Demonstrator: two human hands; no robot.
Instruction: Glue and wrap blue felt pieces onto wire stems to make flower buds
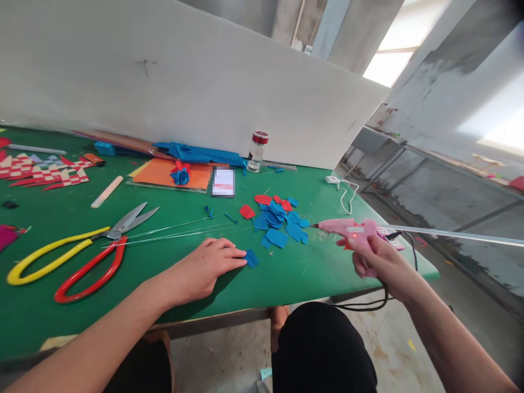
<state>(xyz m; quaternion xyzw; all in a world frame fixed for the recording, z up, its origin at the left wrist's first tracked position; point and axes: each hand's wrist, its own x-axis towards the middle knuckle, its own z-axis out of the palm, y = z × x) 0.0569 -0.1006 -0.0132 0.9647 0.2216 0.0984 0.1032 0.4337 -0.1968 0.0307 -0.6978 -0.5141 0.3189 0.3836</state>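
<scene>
Gripped in the right hand (382, 262), fingers wrapped tight round its handle, a pink plastic hot-glue gun (352, 232) hovers at the green table's (286, 273) near right edge, its nozzle aimed left.

Resting flat and loose, the left hand (204, 267) touches a small blue felt scrap (251, 258) with its fingertips; beyond lie thin wire stems (180, 232), yellow-and-red-handled scissors (77, 254), a heap of blue and red felt petals (278, 218), then a blue-and-red felt flower (180, 173) on orange card (164, 173) and a red-capped clear jar (257, 151).

Large scissors (77, 254) with yellow and red handles, glass jar (257, 151), orange sheet (164, 173), white board (184, 82)
</scene>
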